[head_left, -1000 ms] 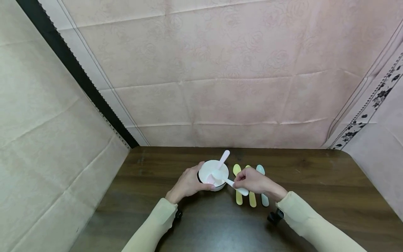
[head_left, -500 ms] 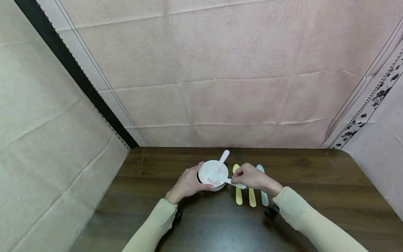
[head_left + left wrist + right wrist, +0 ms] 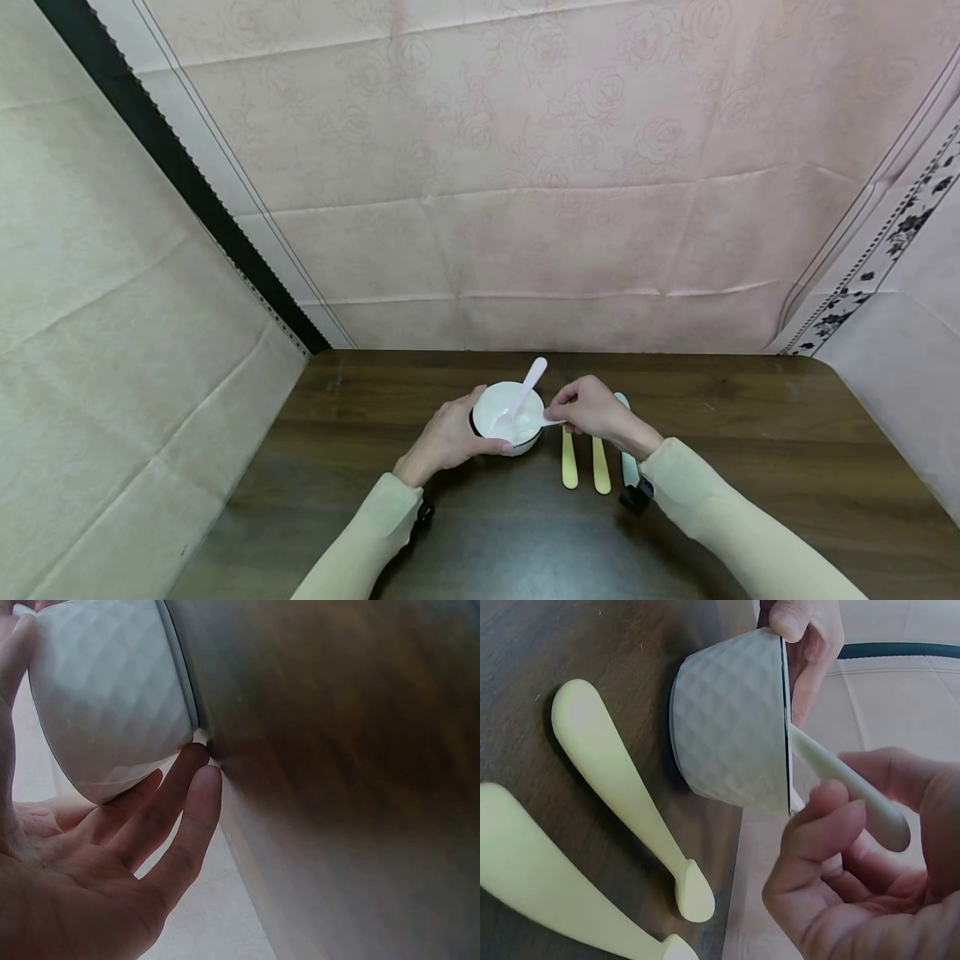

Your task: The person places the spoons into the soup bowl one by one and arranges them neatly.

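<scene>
left grip [image 3: 450, 429]: bowl [image 3: 731, 724] | right grip [image 3: 596, 410]: spoon [image 3: 886, 822] | bowl apart from table edge [image 3: 675, 357]

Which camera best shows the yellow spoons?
The right wrist view: the yellow spoons appear largest, one whole. The head view shows only handles, the right hand hiding the rest; the left wrist view, neither.

a dark brown wood-grain bench [image 3: 712, 400] backs onto a creased, pale pink, rose-patterned cloth wall [image 3: 540, 183]. at the bench's far left corner, a black scalloped strip [image 3: 190, 183] borders a cream cloth wall [image 3: 127, 358]; at the far right, a white band with black flowers [image 3: 911, 225]. pale light gleams on the bench.
</scene>
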The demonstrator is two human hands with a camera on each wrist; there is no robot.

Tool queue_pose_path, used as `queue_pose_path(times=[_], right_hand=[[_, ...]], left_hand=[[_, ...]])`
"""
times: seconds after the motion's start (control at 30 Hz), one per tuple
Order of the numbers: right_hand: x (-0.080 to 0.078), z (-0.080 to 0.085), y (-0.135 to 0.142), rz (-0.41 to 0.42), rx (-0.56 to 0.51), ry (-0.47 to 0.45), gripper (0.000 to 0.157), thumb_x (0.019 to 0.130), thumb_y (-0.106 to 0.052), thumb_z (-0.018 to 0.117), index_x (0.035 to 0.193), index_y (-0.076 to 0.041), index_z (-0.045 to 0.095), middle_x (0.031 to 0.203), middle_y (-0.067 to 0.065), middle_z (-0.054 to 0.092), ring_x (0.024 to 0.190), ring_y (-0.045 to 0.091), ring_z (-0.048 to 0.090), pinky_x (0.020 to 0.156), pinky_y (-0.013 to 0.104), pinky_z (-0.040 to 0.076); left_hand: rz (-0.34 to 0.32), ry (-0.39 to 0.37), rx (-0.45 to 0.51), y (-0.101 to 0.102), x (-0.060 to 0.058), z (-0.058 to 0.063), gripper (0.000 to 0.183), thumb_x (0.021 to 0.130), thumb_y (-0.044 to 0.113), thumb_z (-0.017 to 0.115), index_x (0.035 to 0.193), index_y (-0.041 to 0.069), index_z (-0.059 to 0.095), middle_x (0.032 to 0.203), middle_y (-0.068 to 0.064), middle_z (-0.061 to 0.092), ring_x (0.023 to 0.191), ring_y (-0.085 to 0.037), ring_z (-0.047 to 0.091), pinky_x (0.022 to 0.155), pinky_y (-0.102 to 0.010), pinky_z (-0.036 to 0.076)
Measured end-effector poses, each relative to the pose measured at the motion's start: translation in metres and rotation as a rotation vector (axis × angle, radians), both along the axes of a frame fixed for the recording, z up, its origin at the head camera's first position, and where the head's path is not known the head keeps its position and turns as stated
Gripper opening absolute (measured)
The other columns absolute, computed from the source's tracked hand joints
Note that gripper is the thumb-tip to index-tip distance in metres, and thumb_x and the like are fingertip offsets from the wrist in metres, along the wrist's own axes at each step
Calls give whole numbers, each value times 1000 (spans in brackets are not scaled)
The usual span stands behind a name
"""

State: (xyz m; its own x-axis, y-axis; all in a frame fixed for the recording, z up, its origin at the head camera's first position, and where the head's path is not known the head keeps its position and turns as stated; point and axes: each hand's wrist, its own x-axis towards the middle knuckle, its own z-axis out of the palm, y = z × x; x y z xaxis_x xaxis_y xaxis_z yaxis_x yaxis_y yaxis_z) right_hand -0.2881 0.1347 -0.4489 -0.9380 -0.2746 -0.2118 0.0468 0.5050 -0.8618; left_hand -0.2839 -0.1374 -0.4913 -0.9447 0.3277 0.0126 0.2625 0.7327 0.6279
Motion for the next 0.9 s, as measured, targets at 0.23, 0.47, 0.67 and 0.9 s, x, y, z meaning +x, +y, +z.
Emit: queue_pose_path(times=[0.23,0.47,0.67,0.9], right_hand=[[-4,-1,-5,-121,-32,34,15,96,-16,81,102,-3,82,78,9,74,74,16,66,72,30,56],[-9,-5,-8,-213,-101,-3,15,97,-19,79,99,-4,81,78,5,74,78,17,68,79,33,59],[-15,-10,-12,-242,-177,-5,15,98,-17,79,97,-2,78,77,3,73,72,11,64,76,30,57],[-22,-12,-15,-281,-212,-22,15,100,-16,77,99,0,77,78,2,76,72,9,68,73,26,58]], left_hand=[[-1,-2,-4,0,0,0,116,78,59,95,166,4,42,152,-18,65,126,-28,68,106,-49,54],[10,-13,3,0,1,-1,116,78,59,95,166,4,42,154,-18,64,130,-30,66,109,-50,53],[8,-7,3,0,2,-2,117,78,59,95,166,3,41,154,-17,64,129,-29,66,108,-50,53],[11,-17,0,1,1,0,116,79,60,94,166,4,41,154,-18,63,127,-28,66,108,-50,54]])
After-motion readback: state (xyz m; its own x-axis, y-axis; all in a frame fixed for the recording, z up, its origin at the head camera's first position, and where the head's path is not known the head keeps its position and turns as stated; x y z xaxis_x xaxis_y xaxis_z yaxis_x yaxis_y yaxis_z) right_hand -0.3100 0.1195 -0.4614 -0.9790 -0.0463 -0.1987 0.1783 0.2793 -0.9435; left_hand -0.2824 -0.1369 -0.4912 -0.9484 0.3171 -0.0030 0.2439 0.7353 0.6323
